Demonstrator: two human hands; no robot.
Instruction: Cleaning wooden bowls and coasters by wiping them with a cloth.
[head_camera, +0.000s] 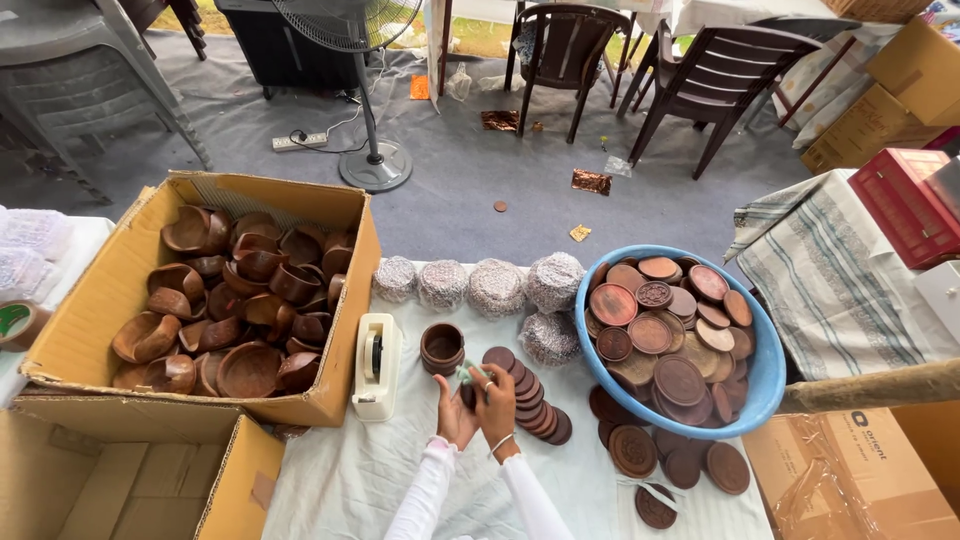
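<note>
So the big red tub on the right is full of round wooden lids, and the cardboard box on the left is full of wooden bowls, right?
Nearly. The tub is blue, not red; the head view shows it. The rest holds: it sits on the right full of round wooden lids, and the cardboard box on the left is full of wooden bowls.

Both white-sleeved forearms reach forward close together; the left hand (455, 412) and the ringed, bangled right hand (496, 403) meet, fingers curled, touching.
</note>
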